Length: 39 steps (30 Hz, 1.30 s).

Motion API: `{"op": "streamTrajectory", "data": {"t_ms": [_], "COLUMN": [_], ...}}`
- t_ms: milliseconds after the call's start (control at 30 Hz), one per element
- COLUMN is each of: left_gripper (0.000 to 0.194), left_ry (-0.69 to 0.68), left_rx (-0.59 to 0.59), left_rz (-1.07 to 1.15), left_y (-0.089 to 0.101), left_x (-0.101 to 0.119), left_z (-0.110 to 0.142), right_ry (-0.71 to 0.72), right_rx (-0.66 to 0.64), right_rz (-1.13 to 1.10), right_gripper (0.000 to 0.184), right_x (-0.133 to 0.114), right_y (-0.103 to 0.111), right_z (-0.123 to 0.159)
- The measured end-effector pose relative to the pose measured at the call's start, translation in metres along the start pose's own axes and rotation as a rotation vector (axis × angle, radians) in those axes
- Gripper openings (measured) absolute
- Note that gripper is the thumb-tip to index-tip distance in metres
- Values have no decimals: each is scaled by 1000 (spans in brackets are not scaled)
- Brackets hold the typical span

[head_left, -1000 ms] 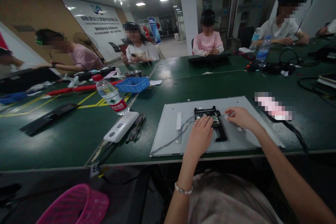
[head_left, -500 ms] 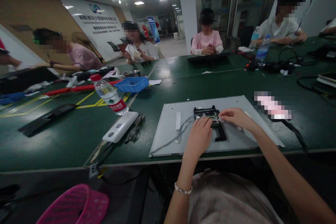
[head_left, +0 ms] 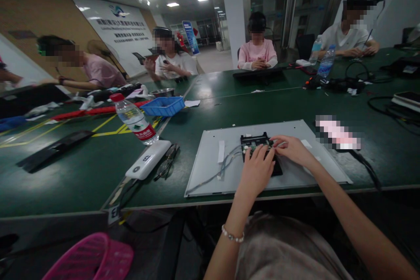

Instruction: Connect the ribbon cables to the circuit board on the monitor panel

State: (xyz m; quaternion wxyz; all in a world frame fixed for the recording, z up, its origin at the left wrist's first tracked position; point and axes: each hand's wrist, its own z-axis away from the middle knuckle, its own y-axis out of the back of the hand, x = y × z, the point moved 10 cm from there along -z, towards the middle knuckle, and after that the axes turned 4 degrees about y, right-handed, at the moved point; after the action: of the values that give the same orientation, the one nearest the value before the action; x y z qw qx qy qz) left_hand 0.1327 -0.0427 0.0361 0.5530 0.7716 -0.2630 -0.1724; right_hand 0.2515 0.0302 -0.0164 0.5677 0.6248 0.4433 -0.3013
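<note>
A flat grey-white panel (head_left: 203,157) lies at the table's near edge. On its middle sits a black plastic frame (head_left: 254,139) with a small green circuit board, partly hidden by my fingers. Grey cables (head_left: 226,165) run from the frame's left side across the panel. My left hand (head_left: 257,168), a beaded bracelet on its wrist, rests over the board with fingers spread. My right hand (head_left: 291,148) has its thumb and fingers drawn together at the frame's right edge. What lies between those fingertips is too small to make out.
Left of the panel are a white power bank (head_left: 148,159), folded glasses (head_left: 166,162), a red-capped water bottle (head_left: 136,120) and a blue tray (head_left: 164,106). A phone (head_left: 337,132) with a cable lies to the right. Several people sit around the green table (head_left: 210,105).
My left hand has slid right over the board, and its fingers have spread. My right hand stays at the frame's right edge. The view has shifted slightly.
</note>
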Motion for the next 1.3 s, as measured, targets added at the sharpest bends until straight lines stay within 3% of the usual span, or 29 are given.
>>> {"op": "streamTrajectory", "data": {"t_ms": [233, 400, 500, 633, 733, 833, 900, 1000, 1100, 1300], "left_gripper": [37, 40, 37, 37, 43, 46, 42, 29, 18, 28], "left_ry": [1, 18, 113, 288, 344, 369, 371, 375, 378, 441], "left_rx": [-23, 0, 37, 127, 84, -42, -119, -145, -116, -25], "left_rz": [20, 71, 96, 168, 303, 331, 328, 328, 375, 767], "left_y": [-6, 10, 27, 42, 30, 9, -3, -7, -1, 24], "left_x": [2, -13, -48, -124, -174, -201, -206, -206, -208, -213], "left_z": [-3, -1, -2, -2, -4, -7, -8, -10, -12, -6], "right_ry": [24, 46, 94, 268, 367, 402, 407, 386, 372, 397], "right_rx": [45, 125, 140, 67, -44, -66, -46, -31, -21, 35], "right_rz": [18, 4, 73, 215, 262, 287, 308, 340, 371, 531], "right_gripper": [31, 29, 24, 23, 27, 29, 27, 26, 24, 27], "right_x": [-6, -14, -26, -56, -71, -75, -75, -72, -73, -83], "right_y": [5, 14, 14, -3, -22, -30, -31, -33, -35, -31], "right_z": [3, 9, 19, 40, 53, 59, 59, 57, 57, 62]}}
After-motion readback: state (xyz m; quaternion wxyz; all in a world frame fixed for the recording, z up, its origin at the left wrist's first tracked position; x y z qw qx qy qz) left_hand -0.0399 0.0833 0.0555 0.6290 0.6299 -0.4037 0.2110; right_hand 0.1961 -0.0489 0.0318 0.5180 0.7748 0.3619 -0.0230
